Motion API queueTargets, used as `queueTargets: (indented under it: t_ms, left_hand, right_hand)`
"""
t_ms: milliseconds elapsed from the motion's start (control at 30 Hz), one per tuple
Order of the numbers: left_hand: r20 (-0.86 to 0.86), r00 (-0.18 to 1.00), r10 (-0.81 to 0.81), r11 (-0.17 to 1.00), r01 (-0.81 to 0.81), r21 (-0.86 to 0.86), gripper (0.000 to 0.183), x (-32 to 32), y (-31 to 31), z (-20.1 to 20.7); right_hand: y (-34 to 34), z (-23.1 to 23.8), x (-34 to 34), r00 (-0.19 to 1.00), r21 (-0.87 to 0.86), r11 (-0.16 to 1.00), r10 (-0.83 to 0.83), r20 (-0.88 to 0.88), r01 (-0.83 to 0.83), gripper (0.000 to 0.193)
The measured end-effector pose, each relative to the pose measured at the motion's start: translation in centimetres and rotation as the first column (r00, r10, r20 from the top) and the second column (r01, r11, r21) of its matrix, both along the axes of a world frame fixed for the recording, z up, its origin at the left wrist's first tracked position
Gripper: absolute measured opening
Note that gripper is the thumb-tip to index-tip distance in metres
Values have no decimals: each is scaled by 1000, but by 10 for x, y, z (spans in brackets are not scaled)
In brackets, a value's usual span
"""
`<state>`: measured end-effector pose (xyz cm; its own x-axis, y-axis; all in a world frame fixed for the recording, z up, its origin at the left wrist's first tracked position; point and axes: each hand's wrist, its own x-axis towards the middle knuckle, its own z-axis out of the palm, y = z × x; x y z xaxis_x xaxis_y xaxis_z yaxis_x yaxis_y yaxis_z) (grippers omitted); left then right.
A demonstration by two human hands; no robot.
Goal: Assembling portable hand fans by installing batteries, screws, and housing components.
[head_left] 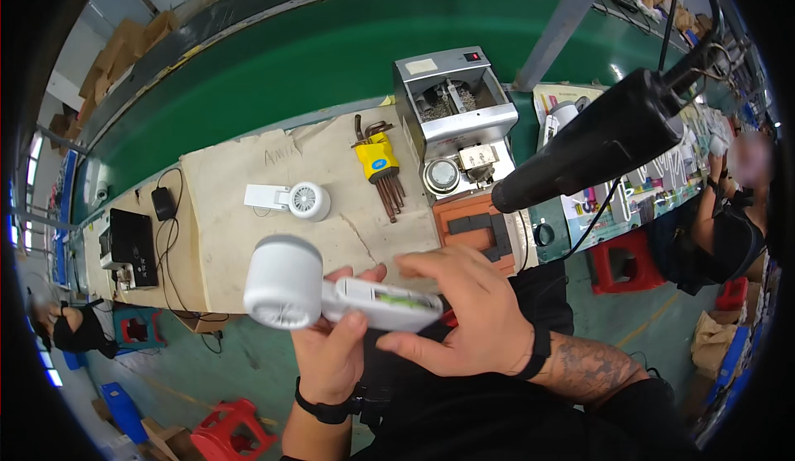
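My left hand (331, 353) grips a white handheld fan (286, 283) around its neck and handle, thumb on top. The fan's round head points left, and its handle (385, 302) shows an opening with something green inside. My right hand (476, 316) is by the handle's far end, fingers stretched and thumb apart; whether it touches the handle I cannot tell. Another white fan (308, 202) lies on the cardboard-covered bench (240, 270) beyond my hands. A yellow holder of hex keys (377, 159) lies to its right.
A metal screw feeder (455, 101) stands at the back right, with an orange tray (472, 225) holding dark blocks before it. A black electric screwdriver (596, 142) hangs at right. A black box (131, 248) and cabled adapter (164, 202) sit left. Another person (716, 237) sits at far right.
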<state>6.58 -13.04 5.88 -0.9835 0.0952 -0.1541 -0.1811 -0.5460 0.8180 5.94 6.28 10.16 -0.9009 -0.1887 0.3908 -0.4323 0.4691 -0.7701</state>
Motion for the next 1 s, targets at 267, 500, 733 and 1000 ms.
queueTargets:
  t_ms: [267, 500, 733, 1000]
  left_hand:
    - [-79, 996, -47, 981, 31, -193, 59, -12, 19, 11]
    - [-44, 955, -292, 944, 295, 150, 83, -25, 47, 8]
    - [-361, 840, -406, 566, 541, 622, 58, -26, 70, -25]
    - [-619, 721, -311, 468, 683, 560, 37, -39, 71, -21]
  right_hand:
    - [0, -21, 4, 874, -357, 932, 218, 435, -55, 36]
    - [16, -20, 2, 559, -881, 301, 685, 466, 366, 38]
    - [-1, -19, 38, 507, -944, 59, 832, 227, 326, 46]
    - [-9, -18, 49, 406, -936, -49, 908, 104, 350, 52]
